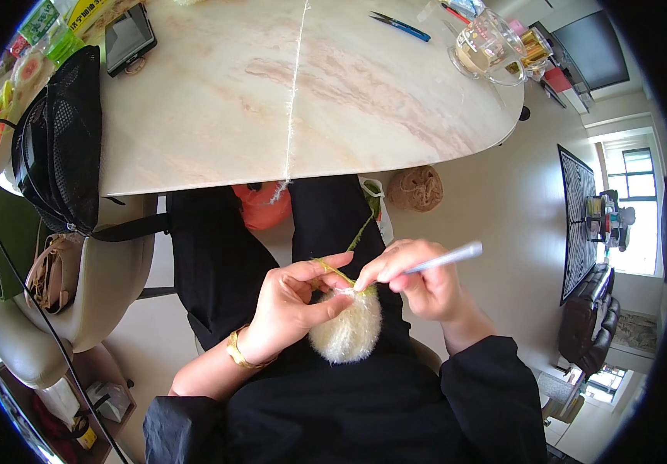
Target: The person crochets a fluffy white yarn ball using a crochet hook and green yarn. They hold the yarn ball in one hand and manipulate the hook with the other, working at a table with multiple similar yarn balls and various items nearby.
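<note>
My left hand [295,298] grips the upper edge of a fluffy cream crocheted piece [346,330], rounded in shape, above my lap. Green yarn [360,233] rises from the piece past my left fingers towards a bag under the table edge. In my right hand [426,281] is a crochet hook [449,256] with a pale handle; its tip is hidden at the top edge of the piece, where both hands nearly meet. A strand of fuzzy white yarn [291,110] lies across the marble table [205,116] and hangs over its front edge.
Blue thread snips [401,26], a glass mug [487,49] and a phone [129,39] lie or stand on the table. A black mesh bag [58,139] is at the left. Below the table are a ball of tan yarn [415,189] and a red bag [262,209]. A chair [110,272] stands at the left.
</note>
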{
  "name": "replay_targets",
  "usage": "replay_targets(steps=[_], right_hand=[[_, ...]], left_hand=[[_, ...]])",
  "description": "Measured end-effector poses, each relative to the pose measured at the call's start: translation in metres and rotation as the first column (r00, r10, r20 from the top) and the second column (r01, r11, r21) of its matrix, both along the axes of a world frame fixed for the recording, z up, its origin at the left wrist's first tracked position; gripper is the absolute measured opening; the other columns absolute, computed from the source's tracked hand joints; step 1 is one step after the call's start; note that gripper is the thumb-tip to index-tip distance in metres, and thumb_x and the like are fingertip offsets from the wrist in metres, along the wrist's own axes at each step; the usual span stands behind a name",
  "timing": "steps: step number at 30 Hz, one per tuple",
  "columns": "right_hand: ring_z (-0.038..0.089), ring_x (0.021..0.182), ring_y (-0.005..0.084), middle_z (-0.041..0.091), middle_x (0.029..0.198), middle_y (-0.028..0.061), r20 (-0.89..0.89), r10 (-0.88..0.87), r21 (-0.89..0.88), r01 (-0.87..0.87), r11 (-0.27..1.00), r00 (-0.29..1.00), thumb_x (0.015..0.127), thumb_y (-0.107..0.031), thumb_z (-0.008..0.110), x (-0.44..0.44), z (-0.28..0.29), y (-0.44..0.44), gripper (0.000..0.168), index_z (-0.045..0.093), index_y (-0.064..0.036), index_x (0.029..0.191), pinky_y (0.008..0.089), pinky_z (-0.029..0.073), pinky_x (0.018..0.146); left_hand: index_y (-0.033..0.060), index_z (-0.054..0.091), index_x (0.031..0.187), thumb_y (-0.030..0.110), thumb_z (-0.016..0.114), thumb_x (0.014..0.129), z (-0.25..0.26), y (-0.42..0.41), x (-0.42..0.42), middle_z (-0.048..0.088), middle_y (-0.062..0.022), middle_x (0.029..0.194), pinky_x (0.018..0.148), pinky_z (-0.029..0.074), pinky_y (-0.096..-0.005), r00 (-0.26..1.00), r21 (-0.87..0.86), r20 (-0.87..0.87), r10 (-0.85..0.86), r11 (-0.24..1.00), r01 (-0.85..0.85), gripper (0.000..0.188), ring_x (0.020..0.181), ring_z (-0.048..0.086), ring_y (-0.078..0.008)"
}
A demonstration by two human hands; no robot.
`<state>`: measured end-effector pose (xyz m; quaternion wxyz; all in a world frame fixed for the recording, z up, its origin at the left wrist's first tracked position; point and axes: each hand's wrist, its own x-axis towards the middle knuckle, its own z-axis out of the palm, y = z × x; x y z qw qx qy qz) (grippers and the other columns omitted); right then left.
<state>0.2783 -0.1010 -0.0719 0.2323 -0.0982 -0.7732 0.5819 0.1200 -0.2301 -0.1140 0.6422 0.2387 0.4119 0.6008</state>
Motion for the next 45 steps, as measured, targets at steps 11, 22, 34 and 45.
replay_targets(steps=[11,22,34,45], right_hand=[[0.059,0.085,0.0185,0.06,0.095,0.0069,-0.164,0.054,0.927,0.136,0.35,0.985,0.076,-0.016,0.059,-0.006,-0.011,-0.027,0.014,0.056,-0.015,0.09,0.0297,0.052,0.07],[0.067,0.067,0.0325,0.06,0.087,0.0175,-0.12,-0.159,-0.124,0.144,0.982,0.98,0.098,-0.021,0.04,0.007,-0.02,-0.021,0.018,0.04,-0.004,0.093,0.0403,0.057,0.059],[0.063,0.077,0.021,0.062,0.102,0.01,-0.217,-0.054,0.672,0.189,0.715,0.975,0.07,-0.009,0.071,-0.001,-0.029,-0.026,0.025,0.065,-0.008,0.094,0.0273,0.051,0.061],[0.066,0.062,0.0302,0.059,0.078,0.0136,-0.03,-0.411,-0.597,0.314,0.738,0.911,0.1,-0.028,0.034,-0.004,-0.026,-0.034,0.022,0.036,-0.006,0.099,0.0372,0.057,0.057]], left_hand=[[-0.0043,0.052,0.124,-0.01,0.062,0.075,-0.001,-0.003,0.0,0.064,-0.0031,0.086,0.082,0.048,-0.0247,0.909,-0.08,0.413,-0.059,0.992,0.101,0.05,0.08,0.06,-0.0089],[-0.0015,0.044,0.132,-0.01,0.066,0.075,-0.01,0.0,-0.004,0.065,-0.003,0.083,0.078,0.048,-0.0226,0.927,-0.048,0.369,-0.063,0.995,0.086,0.061,0.079,0.061,-0.0097],[-0.0015,0.037,0.137,-0.006,0.068,0.073,-0.005,0.001,0.003,0.063,0.0,0.084,0.082,0.046,-0.0228,0.859,-0.078,0.507,-0.063,0.99,0.118,0.072,0.082,0.06,-0.0088],[0.0001,0.043,0.133,-0.008,0.068,0.075,-0.007,-0.001,-0.002,0.064,-0.0017,0.086,0.081,0.046,-0.0211,0.886,0.004,0.447,-0.126,0.99,0.139,0.064,0.082,0.059,-0.0074]])
